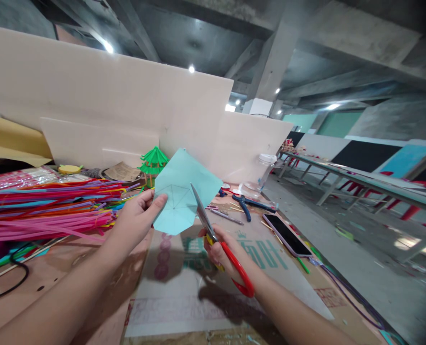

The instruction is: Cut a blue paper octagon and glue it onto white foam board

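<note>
Two bare hands work above a cardboard-covered table [72,268]. Along its left edge lies a big heap of bright plastic straws [47,206], pink, red and blue, their long axes running left to right. Next comes the left hand [139,215], pinching the left edge of a pale blue-green sheet of paper [184,191] between thumb and fingers and holding it up off the table, tilted, with faint pencil lines fanning from a centre point. Behind it near the back edge stands a small green paper pagoda [153,163]. Right of the sheet, the right hand [222,251] is clenched through the red handles of a pair of scissors [213,235]; the blades point up and away, their long axis slanting to the upper left, touching the paper's lower right edge. Under the hands, printed green characters show on the cardboard, too blurred to read. Toward the right edge lie blue pliers [247,205] and a dark phone [286,235].
</note>
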Demonstrator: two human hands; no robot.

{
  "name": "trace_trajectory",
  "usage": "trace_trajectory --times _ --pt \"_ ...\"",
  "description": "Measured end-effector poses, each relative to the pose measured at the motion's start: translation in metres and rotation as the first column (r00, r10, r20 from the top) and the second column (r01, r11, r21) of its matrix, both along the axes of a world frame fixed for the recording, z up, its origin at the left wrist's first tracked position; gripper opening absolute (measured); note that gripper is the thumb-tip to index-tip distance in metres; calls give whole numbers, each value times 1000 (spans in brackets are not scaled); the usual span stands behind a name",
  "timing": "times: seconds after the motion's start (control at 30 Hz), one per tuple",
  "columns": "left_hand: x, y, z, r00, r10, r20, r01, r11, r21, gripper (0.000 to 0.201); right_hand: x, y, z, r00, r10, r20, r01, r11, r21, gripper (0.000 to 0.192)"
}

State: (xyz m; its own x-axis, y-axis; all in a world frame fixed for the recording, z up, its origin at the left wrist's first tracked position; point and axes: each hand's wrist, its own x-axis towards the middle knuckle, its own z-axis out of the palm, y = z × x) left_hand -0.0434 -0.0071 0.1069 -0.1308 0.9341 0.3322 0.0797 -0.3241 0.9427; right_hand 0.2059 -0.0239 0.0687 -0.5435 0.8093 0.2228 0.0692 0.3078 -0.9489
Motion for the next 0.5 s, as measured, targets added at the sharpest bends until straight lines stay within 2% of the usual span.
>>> trace_trajectory --times 0.5 --pt "-1 2 -2 999 -40 18 40 999 -26 57 0 0 -2 1000 -8 -17 8 1000 -18 59"
